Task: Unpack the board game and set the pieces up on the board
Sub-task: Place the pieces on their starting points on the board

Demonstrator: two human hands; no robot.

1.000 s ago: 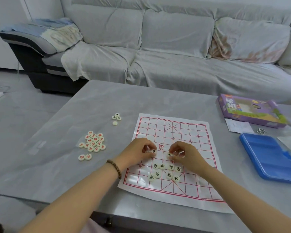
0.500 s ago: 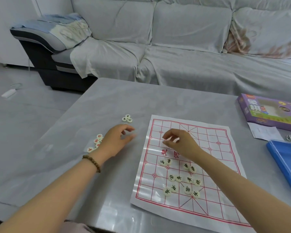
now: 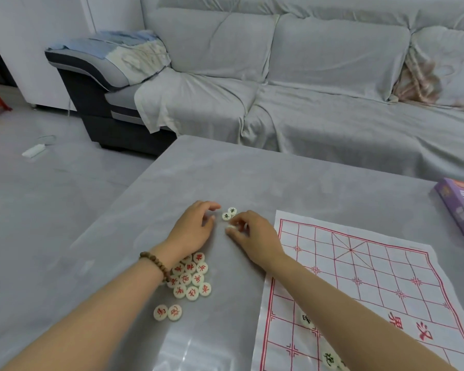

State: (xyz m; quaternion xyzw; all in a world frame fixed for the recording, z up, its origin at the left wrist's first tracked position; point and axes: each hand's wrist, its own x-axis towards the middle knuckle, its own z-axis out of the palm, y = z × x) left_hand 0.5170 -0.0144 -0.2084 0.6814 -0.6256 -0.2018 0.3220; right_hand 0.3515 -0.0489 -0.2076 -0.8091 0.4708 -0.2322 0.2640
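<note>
Black pieces [image 3: 227, 216] between both hands | right hand [image 3: 252, 234] pinches one | left hand [image 3: 196, 228] loose, empty

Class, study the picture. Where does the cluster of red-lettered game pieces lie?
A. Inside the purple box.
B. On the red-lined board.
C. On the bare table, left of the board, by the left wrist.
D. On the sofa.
C: the red-lettered pieces lie on the grey table, partly under the wrist of the left hand, off the left edge of the board.
</note>
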